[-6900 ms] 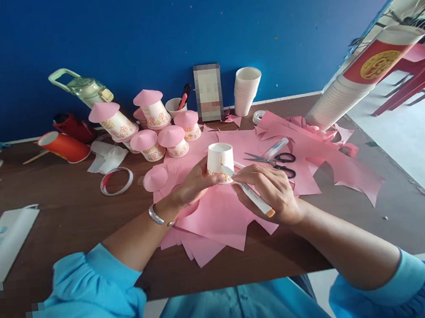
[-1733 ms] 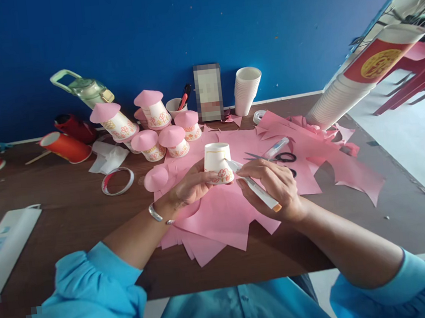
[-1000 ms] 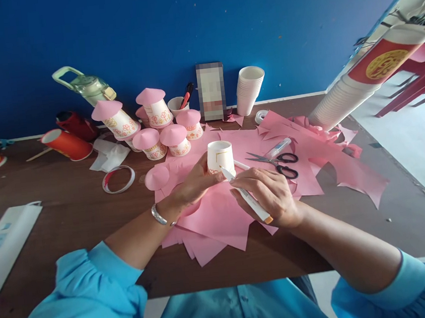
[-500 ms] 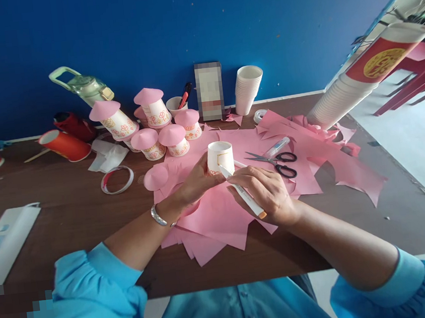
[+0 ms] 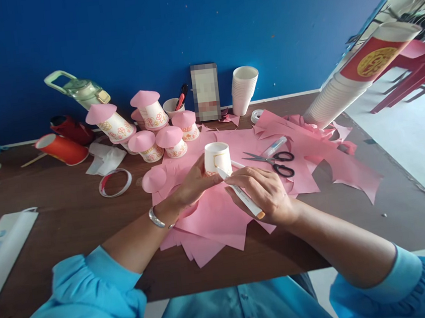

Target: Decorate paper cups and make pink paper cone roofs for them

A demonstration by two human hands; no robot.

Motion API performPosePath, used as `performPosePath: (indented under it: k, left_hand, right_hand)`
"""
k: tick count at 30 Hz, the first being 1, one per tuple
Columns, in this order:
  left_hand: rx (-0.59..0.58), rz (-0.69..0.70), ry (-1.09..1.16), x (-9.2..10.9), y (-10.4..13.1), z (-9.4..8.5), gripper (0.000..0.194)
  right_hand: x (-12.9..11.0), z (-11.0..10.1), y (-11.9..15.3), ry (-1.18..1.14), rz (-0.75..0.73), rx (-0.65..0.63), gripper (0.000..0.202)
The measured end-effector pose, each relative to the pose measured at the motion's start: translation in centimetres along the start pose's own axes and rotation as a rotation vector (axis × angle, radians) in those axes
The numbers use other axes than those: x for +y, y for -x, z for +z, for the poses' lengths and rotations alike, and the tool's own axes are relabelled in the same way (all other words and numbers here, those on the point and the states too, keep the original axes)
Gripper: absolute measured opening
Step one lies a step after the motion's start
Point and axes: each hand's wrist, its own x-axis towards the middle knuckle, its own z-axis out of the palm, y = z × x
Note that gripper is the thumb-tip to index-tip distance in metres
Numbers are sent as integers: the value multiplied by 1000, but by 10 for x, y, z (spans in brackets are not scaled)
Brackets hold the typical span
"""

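My left hand [image 5: 194, 182] is closed round the left side of a white paper cup [image 5: 222, 154], held over the pink paper sheets [image 5: 219, 219]. On the cup's side is a yellowish-brown line outline, with reddish drawing near its lower edge. In my right hand [image 5: 267, 193] I grip a white marker pen [image 5: 247, 200] with an orange-brown end. Its tip meets the cup inside the outline. Behind the cup stand several small decorated paper cups [image 5: 147, 114] with pink cone roofs. A loose pink cone [image 5: 154, 179] lies left of my hands.
Black-handled scissors [image 5: 273, 160] lie open on the paper, right of the cup. A tape roll [image 5: 115, 183] is at left. White cup stacks [image 5: 245, 90] and a leaning stack [image 5: 338, 95] stand behind and right. A phone [image 5: 205, 93] leans against the wall.
The view has shifted slightly. Both hands still hold the cup and marker pen in nearly the same pose, and the outline's left side now reaches lower toward the pen tip.
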Motion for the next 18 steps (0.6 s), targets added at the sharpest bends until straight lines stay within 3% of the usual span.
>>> performPosePath:
  k: [4, 18]
  left_hand:
    - [-34, 3, -19, 3, -2, -1, 37]
    - [-83, 35, 57, 8, -4, 1, 24]
  right_hand:
    - [-1, -1, -3, 41, 4, 37, 20]
    - [3, -3, -2, 56, 52, 59, 23]
